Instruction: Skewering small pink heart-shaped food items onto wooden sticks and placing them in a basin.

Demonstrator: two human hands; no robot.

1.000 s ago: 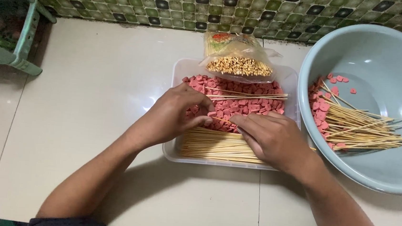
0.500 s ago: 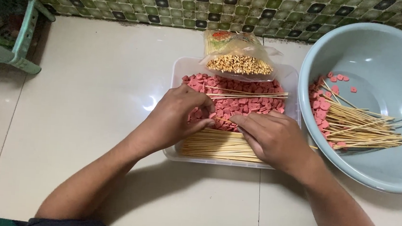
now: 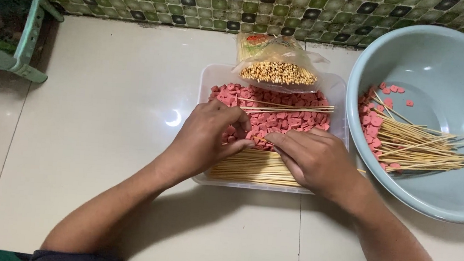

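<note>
Single head-worn camera, looking steeply down from above, close over a white tiled floor point(image 3: 93, 136), top of frame facing a green mosaic-tiled wall point(image 3: 198, 1)

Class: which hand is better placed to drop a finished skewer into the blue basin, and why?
Probably the right hand. It lies on the side of the clear tray next to the blue basin, where loaded skewers already lie. The left hand sits farther away and would have to cross over the right.

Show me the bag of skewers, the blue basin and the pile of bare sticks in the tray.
bag of skewers point(image 3: 279, 68), head view, clear plastic front.
blue basin point(image 3: 441, 69), head view, bare inner wall.
bare sticks point(image 3: 251, 172), head view, middle of pile.
</note>
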